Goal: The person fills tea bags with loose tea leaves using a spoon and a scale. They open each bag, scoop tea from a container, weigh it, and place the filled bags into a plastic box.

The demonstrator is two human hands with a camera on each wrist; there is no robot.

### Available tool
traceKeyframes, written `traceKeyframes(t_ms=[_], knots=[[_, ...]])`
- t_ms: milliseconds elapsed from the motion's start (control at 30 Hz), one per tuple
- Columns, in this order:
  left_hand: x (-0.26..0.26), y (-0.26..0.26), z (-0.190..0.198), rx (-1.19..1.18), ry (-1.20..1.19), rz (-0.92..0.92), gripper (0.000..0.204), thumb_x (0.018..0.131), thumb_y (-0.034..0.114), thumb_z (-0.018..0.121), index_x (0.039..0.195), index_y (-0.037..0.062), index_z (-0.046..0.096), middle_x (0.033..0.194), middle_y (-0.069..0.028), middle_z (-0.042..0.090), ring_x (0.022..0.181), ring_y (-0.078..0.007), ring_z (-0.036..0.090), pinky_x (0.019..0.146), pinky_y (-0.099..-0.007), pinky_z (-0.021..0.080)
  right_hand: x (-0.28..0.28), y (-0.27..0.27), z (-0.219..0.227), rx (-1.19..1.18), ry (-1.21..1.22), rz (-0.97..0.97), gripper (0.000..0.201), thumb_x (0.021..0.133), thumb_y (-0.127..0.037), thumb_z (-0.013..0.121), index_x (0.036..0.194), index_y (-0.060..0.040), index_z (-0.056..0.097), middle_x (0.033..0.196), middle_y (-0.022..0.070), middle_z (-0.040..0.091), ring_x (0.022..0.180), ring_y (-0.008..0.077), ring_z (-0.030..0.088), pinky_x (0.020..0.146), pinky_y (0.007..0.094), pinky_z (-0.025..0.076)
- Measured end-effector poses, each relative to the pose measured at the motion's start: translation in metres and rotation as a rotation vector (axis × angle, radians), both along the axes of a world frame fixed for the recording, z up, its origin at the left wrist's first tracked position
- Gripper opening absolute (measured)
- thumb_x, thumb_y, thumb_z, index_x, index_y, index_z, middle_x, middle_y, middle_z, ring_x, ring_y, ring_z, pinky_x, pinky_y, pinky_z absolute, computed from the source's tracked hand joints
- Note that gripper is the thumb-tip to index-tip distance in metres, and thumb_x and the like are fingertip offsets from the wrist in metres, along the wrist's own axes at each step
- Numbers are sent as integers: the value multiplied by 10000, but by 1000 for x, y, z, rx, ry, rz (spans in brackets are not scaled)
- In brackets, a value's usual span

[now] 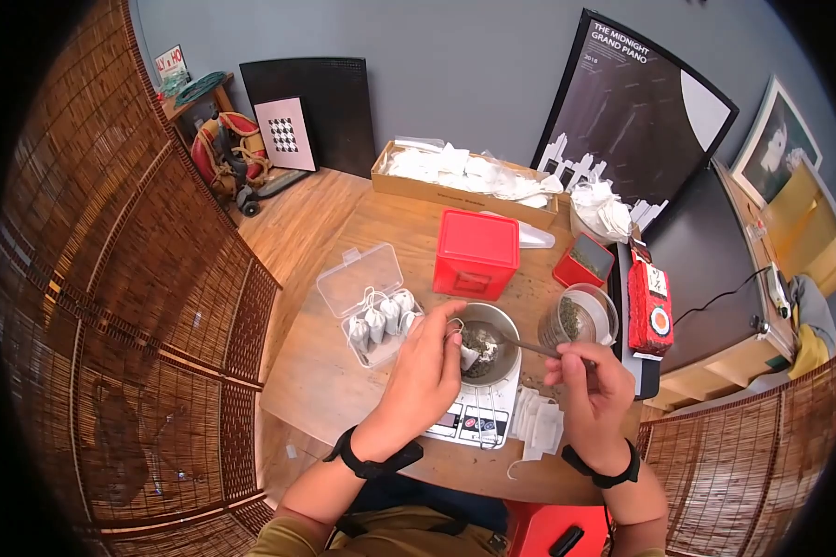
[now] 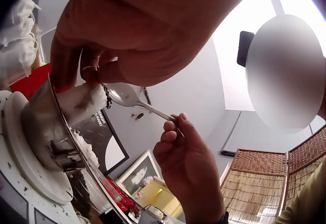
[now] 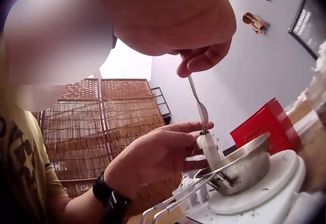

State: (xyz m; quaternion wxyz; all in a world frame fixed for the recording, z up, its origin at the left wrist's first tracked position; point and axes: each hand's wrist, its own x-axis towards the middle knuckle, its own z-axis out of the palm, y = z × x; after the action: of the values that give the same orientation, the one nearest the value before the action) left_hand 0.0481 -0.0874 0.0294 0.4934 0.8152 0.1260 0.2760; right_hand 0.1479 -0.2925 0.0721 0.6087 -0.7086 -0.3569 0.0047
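Observation:
Over a metal bowl (image 1: pixel 502 371) of dark dried leaves on a white scale (image 1: pixel 498 405), my left hand (image 1: pixel 422 367) pinches a small white bag (image 3: pixel 208 145), its mouth facing the spoon. My right hand (image 1: pixel 596 401) grips the handle of a metal spoon (image 2: pixel 126 95); the spoon's tip is at the bag's opening, where dark leaf bits show. In the left wrist view the bag (image 2: pixel 84 103) leans inside the bowl's rim.
An open clear box (image 1: pixel 355 356) of filled bags lies left of the bowl. Behind stand a red tin (image 1: pixel 478 243) and a carton (image 1: pixel 455 197) of white bags. At the right are a clear tub (image 1: pixel 600 314) with leaves, flat empty bags (image 1: pixel 542 425) and a red packet (image 1: pixel 650 306).

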Motion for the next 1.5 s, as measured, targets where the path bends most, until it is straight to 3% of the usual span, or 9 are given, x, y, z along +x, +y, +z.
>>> traceKeyframes(t_ms=[167, 700, 833, 900, 1133, 1200, 1300, 1400, 1500], knots=[[-2, 1, 4, 56, 17, 11, 364, 1067, 3, 551, 1430, 31, 559, 1104, -210, 658, 973, -327, 684, 844, -414, 534, -3, -3, -8, -39, -188, 57, 103, 1057, 0, 679, 1131, 69, 698, 946, 158, 767, 787, 176, 761, 710, 290, 609], [-5, -1, 11, -62, -46, 101, 347, 1054, -5, 547, 1400, -22, 569, 961, -201, 687, 854, -307, 691, 783, -403, 550, 24, 8, -55, -132, 52, -36, 167, 1076, -108, 691, 1106, 37, 768, 928, 84, 796, 786, 117, 746, 704, 274, 584], [-5, 1, 5, -61, -54, 111, 348, 1057, -1, 546, 1404, -23, 571, 946, -187, 674, 818, -290, 669, 751, -396, 537, 26, 6, -66, -77, 403, 5, 230, 1102, -168, 671, 1155, 42, 750, 954, 102, 801, 762, 115, 728, 698, 268, 586], [-5, 3, 2, -35, -57, 105, 355, 1075, -1, 552, 1430, 5, 557, 1015, -126, 671, 721, -128, 595, 601, -282, 467, 28, 4, -75, -20, 541, 4, 246, 1111, -186, 663, 1167, 41, 742, 960, 111, 801, 748, 114, 719, 692, 263, 582], [-5, 3, 5, -29, -36, 116, 361, 1076, -7, 551, 1437, 8, 554, 1008, -117, 664, 709, -114, 585, 591, -274, 463, 29, 2, -88, 84, 762, -19, 245, 1117, -195, 654, 1163, 38, 716, 942, 133, 789, 725, 118, 702, 660, 253, 557], [-7, 1, 10, -100, -3, 107, 349, 1062, 13, 553, 1409, -17, 566, 943, -179, 666, 778, -279, 664, 721, -392, 526, 31, 0, -86, 121, 780, -52, 240, 1119, -191, 649, 1159, 38, 711, 934, 130, 785, 724, 121, 701, 661, 255, 559], [-7, 0, 10, -224, 4, 45, 345, 1063, 15, 560, 1407, -7, 563, 949, -182, 671, 790, -292, 670, 725, -404, 529, 33, -4, -80, 150, 783, -81, 220, 1122, -182, 639, 1141, 26, 707, 923, 124, 780, 713, 120, 695, 657, 253, 550], [-3, 2, 1, -107, 13, -3, 352, 1085, 31, 587, 1435, 16, 559, 978, -120, 667, 753, -130, 620, 631, -298, 497, 38, -8, -78, 185, 779, -102, 212, 1123, -181, 637, 1137, 19, 704, 917, 120, 774, 697, 119, 682, 646, 250, 538], [-4, 2, 7, -22, 62, -17, 350, 1082, 31, 591, 1430, 20, 562, 950, -122, 669, 782, -178, 651, 701, -331, 534, 40, -9, -63, 243, 772, -121, 205, 1124, -182, 633, 1130, 10, 705, 899, 110, 767, 679, 116, 666, 634, 247, 524]])
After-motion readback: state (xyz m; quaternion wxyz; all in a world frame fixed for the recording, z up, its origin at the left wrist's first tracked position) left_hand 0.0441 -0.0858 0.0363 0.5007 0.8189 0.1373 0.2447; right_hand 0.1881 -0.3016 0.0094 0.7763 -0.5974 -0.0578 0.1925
